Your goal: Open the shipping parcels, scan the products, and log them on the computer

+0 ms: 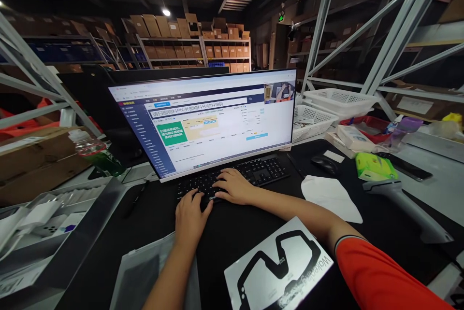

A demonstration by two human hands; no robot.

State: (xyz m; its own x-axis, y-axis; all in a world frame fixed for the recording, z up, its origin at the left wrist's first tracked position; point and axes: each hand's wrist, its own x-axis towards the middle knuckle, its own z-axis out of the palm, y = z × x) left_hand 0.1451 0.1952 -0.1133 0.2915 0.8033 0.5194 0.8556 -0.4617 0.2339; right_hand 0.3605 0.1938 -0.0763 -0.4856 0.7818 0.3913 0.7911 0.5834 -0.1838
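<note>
Both hands rest on a black keyboard below a wide monitor that shows a web page. My left hand lies at the keyboard's left front edge, fingers apart on the keys. On the middle keys is my right hand, its fingers spread and holding nothing. A white box with a black line drawing lies on the desk mat under my right forearm. Partly beneath my left forearm is a clear zip bag with something dark inside.
Right of the keyboard are a mouse, a white paper sheet, a green tissue pack and a barcode scanner. White baskets stand behind. At left are a bottle and a grey tray of white parts.
</note>
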